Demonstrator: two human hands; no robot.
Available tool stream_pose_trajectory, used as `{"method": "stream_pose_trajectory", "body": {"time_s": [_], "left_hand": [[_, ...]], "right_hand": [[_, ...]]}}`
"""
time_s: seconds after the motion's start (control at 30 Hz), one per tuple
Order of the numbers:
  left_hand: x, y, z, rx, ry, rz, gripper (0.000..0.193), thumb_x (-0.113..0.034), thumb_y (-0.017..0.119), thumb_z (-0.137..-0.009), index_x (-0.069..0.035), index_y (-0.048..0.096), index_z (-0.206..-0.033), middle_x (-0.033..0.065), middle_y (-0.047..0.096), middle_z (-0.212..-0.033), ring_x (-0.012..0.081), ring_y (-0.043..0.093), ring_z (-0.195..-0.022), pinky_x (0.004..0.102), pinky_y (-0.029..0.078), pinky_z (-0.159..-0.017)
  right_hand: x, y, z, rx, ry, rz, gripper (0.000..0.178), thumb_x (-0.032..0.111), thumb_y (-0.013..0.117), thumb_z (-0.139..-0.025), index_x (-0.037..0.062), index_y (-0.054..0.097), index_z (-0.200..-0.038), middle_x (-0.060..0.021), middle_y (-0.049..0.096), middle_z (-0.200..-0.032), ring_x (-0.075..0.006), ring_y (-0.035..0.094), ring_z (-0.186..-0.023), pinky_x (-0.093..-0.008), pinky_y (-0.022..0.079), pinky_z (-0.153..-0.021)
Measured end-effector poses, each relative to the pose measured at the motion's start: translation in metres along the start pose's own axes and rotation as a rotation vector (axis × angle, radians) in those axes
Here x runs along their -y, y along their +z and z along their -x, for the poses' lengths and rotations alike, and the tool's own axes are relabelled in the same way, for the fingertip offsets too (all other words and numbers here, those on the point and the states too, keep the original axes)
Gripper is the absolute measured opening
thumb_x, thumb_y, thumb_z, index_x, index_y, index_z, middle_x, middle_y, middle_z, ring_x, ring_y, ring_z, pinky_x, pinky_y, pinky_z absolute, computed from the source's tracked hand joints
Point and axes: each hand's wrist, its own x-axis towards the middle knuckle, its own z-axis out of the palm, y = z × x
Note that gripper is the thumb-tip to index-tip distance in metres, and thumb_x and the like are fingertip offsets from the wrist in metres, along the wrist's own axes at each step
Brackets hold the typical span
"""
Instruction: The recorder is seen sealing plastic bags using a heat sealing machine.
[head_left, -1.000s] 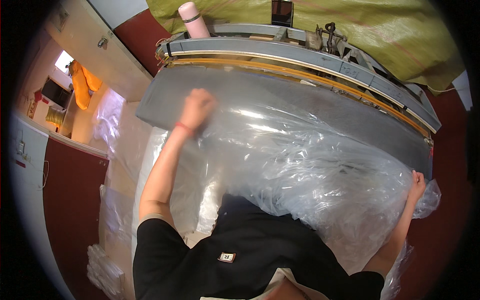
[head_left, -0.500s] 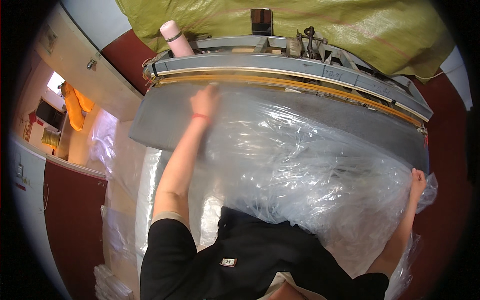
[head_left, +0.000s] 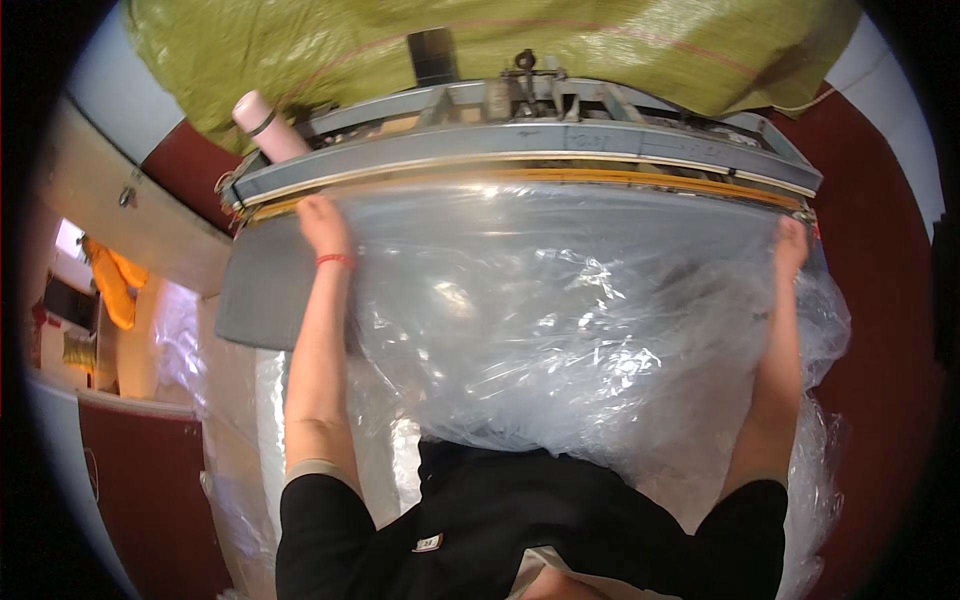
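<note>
A wide clear plastic sheet (head_left: pixel 480 300) is spread over a grey work surface (head_left: pixel 270 285) and drapes down toward my body. My left hand (head_left: pixel 325 228) pinches its far left corner, close to the orange strip (head_left: pixel 560 176) of a long metal-framed machine (head_left: pixel 480 145). At the far right corner, my right hand (head_left: pixel 792 245) is closed on the sheet's edge, near the strip's right end. The sheet's far edge lies nearly straight between both hands, along the strip. Its fingertip grip on the right is small and partly hidden.
A pink bottle (head_left: pixel 270 125) leans behind the machine's left end. Yellow-green woven tarp (head_left: pixel 600 50) hangs beyond it. More clear plastic (head_left: pixel 815 470) trails down on the right, above a dark red floor (head_left: pixel 880 300). A door (head_left: pixel 150 200) stands at the left.
My right hand has moved far forward with the sheet's corner, up to the strip. My left hand has shifted left. The sheet now covers more of the grey surface, and the view has shifted.
</note>
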Motion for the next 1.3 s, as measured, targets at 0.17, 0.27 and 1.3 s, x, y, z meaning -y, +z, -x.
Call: {"method": "stream_pose_trajectory", "body": {"time_s": [0.17, 0.27, 1.3], "left_hand": [[0.02, 0.007, -0.015, 0.027, -0.114, 0.077, 0.019, -0.019, 0.05, -0.08, -0.002, 0.049, -0.071, 0.0048, 0.05, -0.06, 0.0139, 0.047, -0.058, 0.0277, 0.041, -0.057], [0.029, 0.01, -0.02, 0.077, -0.213, 0.192, 0.017, -0.017, 0.051, -0.079, -0.002, 0.053, -0.07, 0.0025, 0.052, -0.062, 0.0107, 0.048, -0.057, 0.0251, 0.04, -0.054], [0.04, -0.13, -0.002, 0.176, -0.34, 0.407, 0.013, -0.011, 0.051, -0.082, -0.007, 0.05, -0.094, 0.001, 0.053, -0.082, 0.007, 0.049, -0.067, 0.0185, 0.038, -0.057]], "right_hand": [[0.032, 0.063, -0.003, 0.044, 0.219, -0.203, 0.017, 0.02, 0.056, -0.082, 0.003, 0.055, -0.08, 0.0005, 0.053, -0.067, -0.0081, 0.046, -0.061, -0.0226, 0.039, -0.059], [0.049, 0.075, -0.004, -0.021, 0.231, -0.205, 0.018, 0.019, 0.059, -0.079, 0.0021, 0.053, -0.078, 0.0004, 0.052, -0.065, -0.0085, 0.046, -0.059, -0.0225, 0.04, -0.058], [0.173, -0.073, 0.257, 1.407, -0.143, 0.119, 0.065, 0.04, 0.07, -0.056, 0.0025, 0.051, -0.106, -0.0212, 0.054, -0.102, -0.0327, 0.051, -0.097, -0.0371, 0.038, -0.085]]}}
